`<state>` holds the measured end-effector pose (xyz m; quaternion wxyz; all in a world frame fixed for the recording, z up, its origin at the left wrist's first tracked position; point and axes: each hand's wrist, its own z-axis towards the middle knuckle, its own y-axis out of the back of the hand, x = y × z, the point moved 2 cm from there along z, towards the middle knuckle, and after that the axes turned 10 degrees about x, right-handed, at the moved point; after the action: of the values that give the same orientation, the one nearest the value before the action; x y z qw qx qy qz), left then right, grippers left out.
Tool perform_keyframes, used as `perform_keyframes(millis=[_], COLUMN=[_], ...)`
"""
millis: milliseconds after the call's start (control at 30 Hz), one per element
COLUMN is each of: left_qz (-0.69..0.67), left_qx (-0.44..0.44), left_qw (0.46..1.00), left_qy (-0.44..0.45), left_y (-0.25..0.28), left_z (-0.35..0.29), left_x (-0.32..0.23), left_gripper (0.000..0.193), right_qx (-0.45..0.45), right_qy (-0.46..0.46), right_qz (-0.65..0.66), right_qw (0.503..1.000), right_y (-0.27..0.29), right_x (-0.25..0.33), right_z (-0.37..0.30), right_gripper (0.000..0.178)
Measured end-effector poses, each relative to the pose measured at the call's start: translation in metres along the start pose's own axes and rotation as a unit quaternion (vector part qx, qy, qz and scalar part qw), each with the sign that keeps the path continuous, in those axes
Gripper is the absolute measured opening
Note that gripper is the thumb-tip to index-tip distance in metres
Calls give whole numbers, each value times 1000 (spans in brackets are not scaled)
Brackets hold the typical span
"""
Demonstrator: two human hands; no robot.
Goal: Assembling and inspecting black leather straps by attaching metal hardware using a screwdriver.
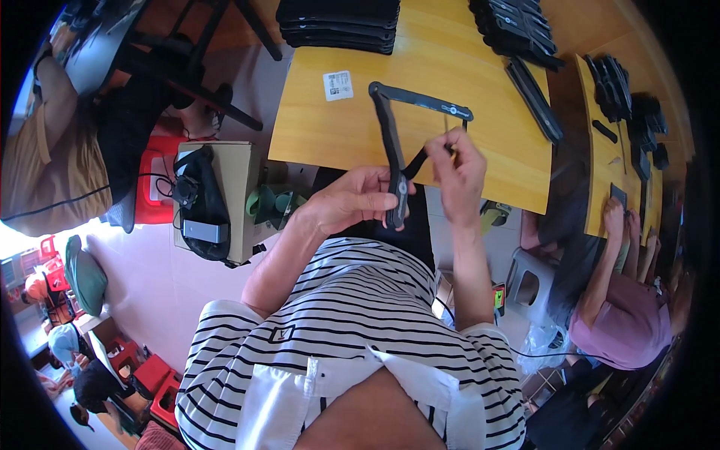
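A black jointed strip [420, 99] with a small white mark bends into several long narrow sections over the near part of the yellow table [315, 135]. My left hand [358, 196] is closed around its lower end, with the thumb pressed on a section that also carries a white mark. To the right, my right hand [459, 169] is closed in a pinch close to a black band that runs up from the left hand. A thin dark sliver stands up from its fingertips; what it is I cannot make out.
Stacked black flat cases [337, 30] lie at the far edge, with more black pieces [514, 30] and a long black case [534, 101] at the right. A white label [338, 85] lies on the left. A cardboard box [238, 172] stands left; co-workers sit on both sides.
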<state>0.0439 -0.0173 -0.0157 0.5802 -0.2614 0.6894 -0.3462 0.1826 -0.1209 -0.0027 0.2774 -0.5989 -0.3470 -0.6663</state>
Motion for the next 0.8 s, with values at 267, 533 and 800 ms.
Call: perform_keyframes(millis=[267, 533, 800], left_qz=[-53, -176, -319], left_qx=[60, 88, -67], left_qw=[996, 980, 945], left_qy=[33, -19, 1], left_y=[0, 10, 6], left_z=[-2, 3, 19], left_x=[2, 13, 13], left_gripper=[39, 30, 35], right_qx=[104, 105, 192], right_qy=[-50, -38, -21], right_qz=[105, 134, 103], right_qw=[988, 985, 976], right_y=[24, 19, 4], right_x=[18, 8, 26], right_z=[44, 31, 8], right_gripper=[12, 11, 8])
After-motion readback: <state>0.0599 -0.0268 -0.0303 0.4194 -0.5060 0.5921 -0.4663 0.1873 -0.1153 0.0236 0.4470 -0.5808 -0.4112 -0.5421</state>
